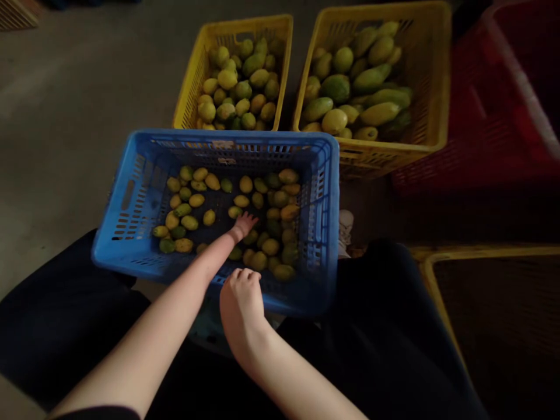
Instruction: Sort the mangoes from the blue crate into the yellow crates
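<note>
A blue plastic crate (109,227) sits between my knees, with small oval yellow-green fruits (273,227), lemon-like, spread over its floor. They lie closely packed on the right and looser on the left. My left hand (245,224) reaches down into the middle of the crate, fingers stretched apart at the edge of the right-hand group; no fruit shows in its grasp. At the crate's near rim is my right hand (242,291), back uppermost, wrist bent and fingers curled. Its palm is hidden, so whatever it holds cannot be made out.
Beyond the blue crate stand two yellow crates, the left one (191,76) with rounder fruits and the right one (443,76) with larger, longer ones. Red crates (472,111) stand farther right. Another yellow-rimmed crate (494,252) is by my right knee. Concrete floor (87,105) lies left.
</note>
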Demonstrator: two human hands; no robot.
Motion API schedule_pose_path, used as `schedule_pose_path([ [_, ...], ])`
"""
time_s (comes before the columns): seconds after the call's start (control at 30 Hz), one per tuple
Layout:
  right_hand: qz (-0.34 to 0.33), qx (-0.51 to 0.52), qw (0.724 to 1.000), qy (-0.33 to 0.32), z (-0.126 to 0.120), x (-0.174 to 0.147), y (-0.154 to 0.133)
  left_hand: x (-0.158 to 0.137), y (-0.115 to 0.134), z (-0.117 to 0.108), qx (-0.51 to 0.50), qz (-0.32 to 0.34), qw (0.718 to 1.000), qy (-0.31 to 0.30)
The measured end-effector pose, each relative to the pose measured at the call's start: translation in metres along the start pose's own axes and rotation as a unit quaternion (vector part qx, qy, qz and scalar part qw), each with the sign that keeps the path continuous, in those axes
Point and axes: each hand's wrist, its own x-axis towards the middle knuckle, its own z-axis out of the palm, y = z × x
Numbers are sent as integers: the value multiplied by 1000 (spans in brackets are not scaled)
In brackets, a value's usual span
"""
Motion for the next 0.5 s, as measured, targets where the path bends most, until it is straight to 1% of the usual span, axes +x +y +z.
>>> schedule_pose_path([
  [0.07, 1, 6, 1000, 4, -3, 0, 5, 2, 5, -5, 66, -5, 997, -34],
  [0.13, -21, 32, 999, 4, -5, -3, 8, 0, 7, -16, 85, 6, 995, -55],
  [0.2, -33, 49, 998, 15, -8, -5, 10, -5, 6, -35, 104, 21, 992, -75],
  [0.23, -28, 47, 998, 28, -10, -6, 12, -9, 4, -49, 109, 28, 990, -80],
  [0.3, -7, 25, 998, 56, -15, -8, 14, -22, 2, -87, 110, 44, 990, -82],
  [0.37, 1, 2, 997, 72, -18, -9, 14, -44, 4, -138, 87, 73, 991, -72],
  [0.4, -6, -7, 997, 75, -18, -10, 13, -60, 8, -166, 42, 114, 990, -72],
  [0.43, -19, -12, 997, 74, -18, -10, 12, -80, 15, -193, -19, 141, 988, -62],
  [0.47, -33, -17, 997, 74, -18, -11, 10, -102, 24, -218, -78, 156, 983, -49],
  [0.5, -46, -23, 996, 76, -17, -11, 8, -127, 35, -240, -142, 161, 977, -22],
])
